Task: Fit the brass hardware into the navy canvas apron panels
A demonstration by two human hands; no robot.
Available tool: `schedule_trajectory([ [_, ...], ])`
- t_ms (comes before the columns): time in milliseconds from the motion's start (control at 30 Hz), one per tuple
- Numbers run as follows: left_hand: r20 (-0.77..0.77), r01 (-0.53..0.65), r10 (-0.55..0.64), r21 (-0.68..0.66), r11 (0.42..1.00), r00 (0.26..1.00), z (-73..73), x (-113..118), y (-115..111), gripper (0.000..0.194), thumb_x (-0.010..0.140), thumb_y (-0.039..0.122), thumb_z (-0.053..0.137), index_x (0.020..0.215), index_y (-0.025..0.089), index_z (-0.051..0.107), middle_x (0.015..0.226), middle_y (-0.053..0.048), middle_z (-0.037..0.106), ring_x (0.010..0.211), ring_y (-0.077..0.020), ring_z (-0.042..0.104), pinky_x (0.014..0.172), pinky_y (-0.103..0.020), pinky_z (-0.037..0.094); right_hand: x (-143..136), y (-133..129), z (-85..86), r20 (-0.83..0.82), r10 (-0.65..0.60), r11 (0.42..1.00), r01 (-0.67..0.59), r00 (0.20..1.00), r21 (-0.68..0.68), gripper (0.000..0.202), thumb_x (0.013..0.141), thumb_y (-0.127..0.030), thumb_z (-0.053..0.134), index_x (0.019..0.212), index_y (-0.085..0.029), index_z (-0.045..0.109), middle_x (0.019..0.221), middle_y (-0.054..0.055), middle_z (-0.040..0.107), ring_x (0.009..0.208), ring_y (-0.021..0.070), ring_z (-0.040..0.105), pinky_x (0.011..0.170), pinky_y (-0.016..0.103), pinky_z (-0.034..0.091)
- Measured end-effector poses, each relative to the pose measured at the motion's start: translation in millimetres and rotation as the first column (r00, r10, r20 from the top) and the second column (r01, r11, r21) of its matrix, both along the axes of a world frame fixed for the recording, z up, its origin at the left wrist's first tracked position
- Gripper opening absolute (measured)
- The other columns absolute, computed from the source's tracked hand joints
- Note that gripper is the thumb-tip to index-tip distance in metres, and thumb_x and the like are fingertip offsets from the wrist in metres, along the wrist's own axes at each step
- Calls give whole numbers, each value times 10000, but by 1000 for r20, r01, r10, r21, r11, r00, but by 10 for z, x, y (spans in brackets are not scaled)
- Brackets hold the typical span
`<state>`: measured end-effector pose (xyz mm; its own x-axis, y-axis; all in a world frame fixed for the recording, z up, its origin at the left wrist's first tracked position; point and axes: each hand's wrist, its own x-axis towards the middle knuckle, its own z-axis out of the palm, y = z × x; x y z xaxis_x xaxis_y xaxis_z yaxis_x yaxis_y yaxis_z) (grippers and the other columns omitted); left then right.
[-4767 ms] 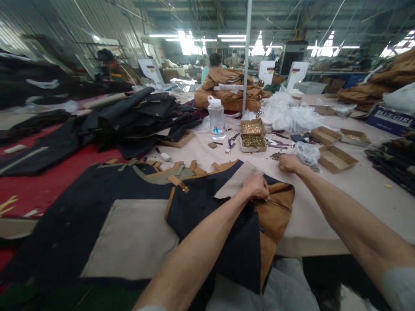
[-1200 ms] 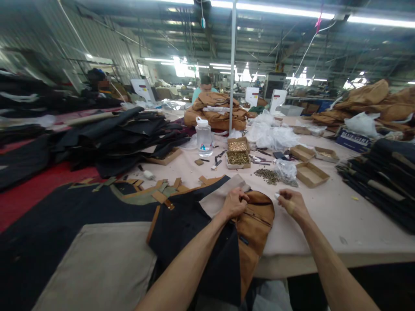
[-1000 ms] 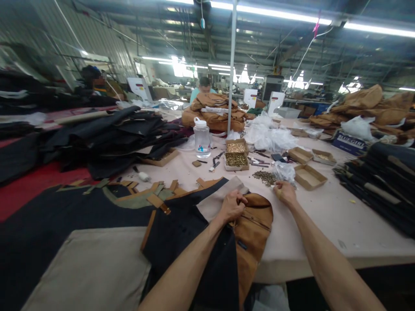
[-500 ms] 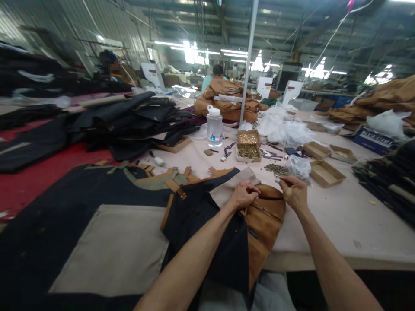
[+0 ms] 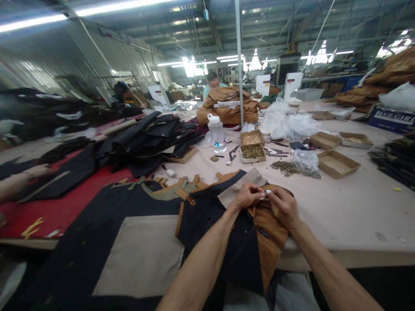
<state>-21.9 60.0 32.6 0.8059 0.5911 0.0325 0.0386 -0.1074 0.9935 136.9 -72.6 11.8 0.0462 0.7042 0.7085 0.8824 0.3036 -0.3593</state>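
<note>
The fingers [image 5: 259, 193] of the left hand [image 5: 247, 196] are closed in a pinch on the edge of the brown and navy garment [image 5: 259, 229], near its top. The right hand [image 5: 283, 206] meets it there; its fingertips are also pinched together, on a small pale piece [image 5: 268, 191] that is too small to identify. Both hands are touching each other above the garment, which lies on the front edge of the worktop [image 5: 340, 207] and hangs partly over it. Behind the hands there is a heap of small metal parts [image 5: 285, 167] beside a clear plastic bag [image 5: 306, 160], and farther back a water bottle [image 5: 216, 133].
</note>
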Motion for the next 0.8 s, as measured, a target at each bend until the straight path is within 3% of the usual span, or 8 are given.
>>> schedule_trajectory([
  [200, 19, 35, -34, -60, 998, 999, 36, -20, 2, 403, 709, 443, 808, 831, 67, 726, 733, -45, 650, 641, -97, 540, 628, -216, 415, -46, -14, -20, 15, 22, 999, -21, 1000, -25, 274, 984, -186, 475, 1095, -219, 724, 1022, 119, 683, 974, 258, 640, 853, 387, 538],
  [333, 10, 34, -34, -35, 999, 999, 1, -5, -3, 390, 714, 430, 823, 809, 72, 703, 695, -26, 626, 609, -82, 516, 603, -208, 396, -60, 0, -30, -231, 64, 998, -69, 971, -14, 219, 964, -232, 533, 1070, -226, 725, 1022, 105, 696, 940, 243, 665, 852, 381, 563],
  [467, 16, 13, -13, -33, 999, 1000, -40, 9, 5, 392, 714, 432, 823, 811, 73, 699, 669, -17, 605, 574, -75, 488, 561, -203, 365, 6, 46, -100, -609, 62, 997, -80, 790, -2, 222, 927, -319, 590, 1067, -210, 723, 1037, 93, 731, 875, 239, 703, 812, 384, 607],
  [533, 9, 8, -8, -25, 1000, 1000, -37, 9, 7, 394, 709, 435, 826, 809, 75, 701, 671, -21, 612, 571, -77, 494, 560, -204, 368, 41, 65, -114, -707, 63, 990, -136, 705, -48, 253, 908, -366, 631, 1068, -201, 734, 1005, 86, 748, 814, 232, 714, 763, 366, 617],
  [667, -14, 25, -25, 4, 1000, 1000, -3, 2, -1, 383, 720, 434, 824, 815, 84, 704, 681, -29, 632, 578, -81, 516, 579, -205, 392, 61, 69, -60, -692, 41, 980, -165, 721, -114, 230, 841, -393, 728, 974, -212, 780, 949, 72, 766, 833, 247, 719, 774, 358, 608],
  [800, 10, 36, -36, 43, 998, 999, 9, 5, -20, 390, 716, 411, 837, 891, 86, 711, 747, -48, 669, 631, -99, 566, 607, -209, 426, 44, 58, -8, -704, 62, 967, -217, 708, -133, 199, 858, -371, 710, 968, -219, 779, 947, 60, 765, 831, 233, 717, 756, 333, 594],
])
